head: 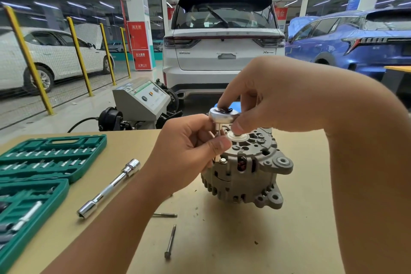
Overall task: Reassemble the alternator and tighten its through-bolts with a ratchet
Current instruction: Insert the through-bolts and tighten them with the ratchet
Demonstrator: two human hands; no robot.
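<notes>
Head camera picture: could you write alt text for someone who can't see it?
Two bare hands work a chrome ratchet and socket down onto a grey cast-metal alternator standing on a tan workbench. Two loose long bolts and an open green socket-set case lie nearby.

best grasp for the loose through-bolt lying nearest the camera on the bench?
Pinch the through-bolt mid-shank from above, fingers closing across its width. It lies flat on the table, head toward the camera and tip pointing away, with clear surface on both sides. The second bolt lies apart from it, so probably no interference.
</notes>
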